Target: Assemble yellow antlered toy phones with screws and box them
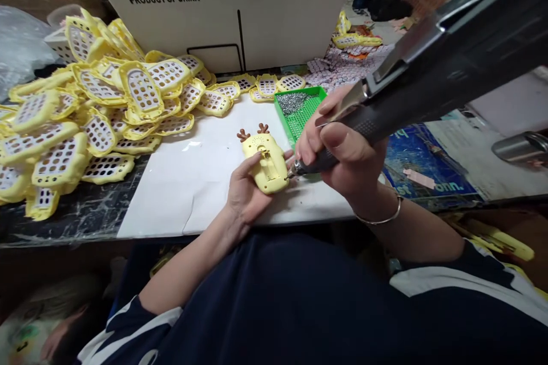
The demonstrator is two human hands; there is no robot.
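My left hand (243,193) cradles a yellow toy shell with brown antlers (266,164), back side up, over a white sheet (180,182). Around the dark grip of an electric screwdriver (411,91) my right hand (342,151) is closed. The tool's tip touches the lower right edge of the yellow shell. A thin bracelet circles my right wrist.
A large heap of yellow perforated covers (85,120) fills the left of the bench. A green tray (305,117) holding small screws sits behind the hands. A cardboard box (222,5) stands at the back. A blue printed sheet (428,165) and a metal cylinder (520,147) lie at right.
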